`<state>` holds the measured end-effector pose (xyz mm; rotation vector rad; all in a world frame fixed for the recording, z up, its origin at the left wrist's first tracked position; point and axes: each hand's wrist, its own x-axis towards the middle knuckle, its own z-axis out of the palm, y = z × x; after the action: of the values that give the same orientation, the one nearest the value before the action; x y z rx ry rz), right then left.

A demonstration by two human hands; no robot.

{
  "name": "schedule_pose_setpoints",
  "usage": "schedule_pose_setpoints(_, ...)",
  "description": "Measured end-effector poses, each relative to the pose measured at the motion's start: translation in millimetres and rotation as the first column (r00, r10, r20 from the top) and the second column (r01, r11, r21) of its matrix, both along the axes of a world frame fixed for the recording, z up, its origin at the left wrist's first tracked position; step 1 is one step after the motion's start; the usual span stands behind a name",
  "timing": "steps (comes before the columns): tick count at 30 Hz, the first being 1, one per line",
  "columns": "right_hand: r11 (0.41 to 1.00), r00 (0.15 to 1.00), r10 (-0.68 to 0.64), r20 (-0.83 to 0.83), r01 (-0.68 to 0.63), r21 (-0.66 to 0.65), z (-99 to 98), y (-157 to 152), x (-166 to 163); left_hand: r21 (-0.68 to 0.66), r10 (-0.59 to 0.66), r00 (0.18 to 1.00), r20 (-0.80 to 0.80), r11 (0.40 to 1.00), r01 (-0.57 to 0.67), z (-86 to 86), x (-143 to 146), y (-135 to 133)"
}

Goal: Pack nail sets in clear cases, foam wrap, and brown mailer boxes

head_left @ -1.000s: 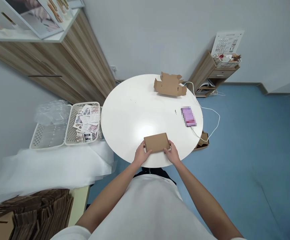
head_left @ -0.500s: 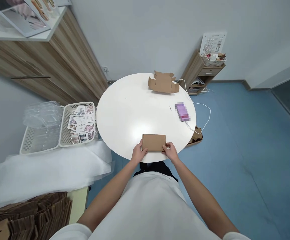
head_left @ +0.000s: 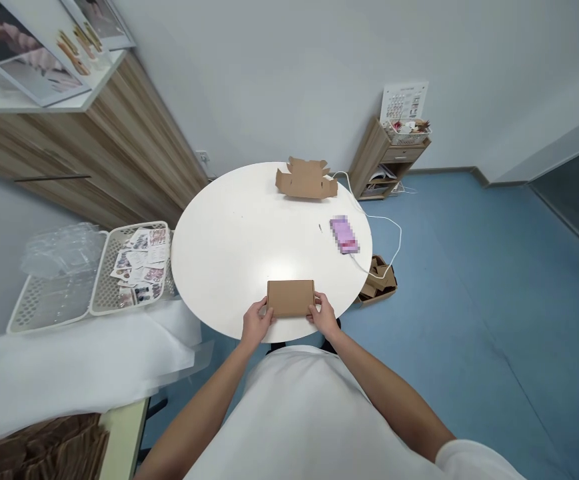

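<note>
A closed brown cardboard box [head_left: 290, 297] lies flat near the front edge of a round white table [head_left: 239, 240]. My left hand [head_left: 256, 323] grips the box's left end, fingers curled round the corner. My right hand [head_left: 324, 315] holds the right end the same way. At the table's far side lies an unfolded cardboard box blank [head_left: 305, 180]. A phone [head_left: 344, 235] lies right of centre with a white cable [head_left: 386, 227] running off the table's edge.
Left of the table stand white baskets [head_left: 94, 280] with printed cards and clear plastic, over white foam sheet [head_left: 69, 363]. Flat cardboard is stacked at bottom left [head_left: 34, 450]. A cardboard box [head_left: 376, 283] sits on the blue floor; a small wooden cabinet [head_left: 384, 157] stands by the wall.
The box has been turned from slightly skewed to square with the table's front edge, both hands staying on its ends. The view has shifted, so everything sits further left.
</note>
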<state>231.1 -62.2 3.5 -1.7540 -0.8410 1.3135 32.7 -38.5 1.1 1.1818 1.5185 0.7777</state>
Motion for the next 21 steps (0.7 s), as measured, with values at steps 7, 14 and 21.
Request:
schedule_pose_setpoints(7,0.982,0.981,-0.17,-0.098,0.176,0.065,20.2,-38.2,116.3,0.031,-0.202,0.979,0.015,0.979,0.201,23.0,109.0,-7.2)
schedule_pose_setpoints(14,0.816,0.821,-0.571,-0.012,0.569,0.098,13.6,-93.1,249.1,0.077,-0.605,0.796,0.016,0.794,0.603,30.2,278.7,8.0)
schedule_pose_setpoints(21,0.756,0.741,-0.654,0.151,0.642,0.125,-20.0,-84.5,346.0,-0.114,-0.685,0.727,-0.039,0.726,0.678,4.5,413.7,30.4)
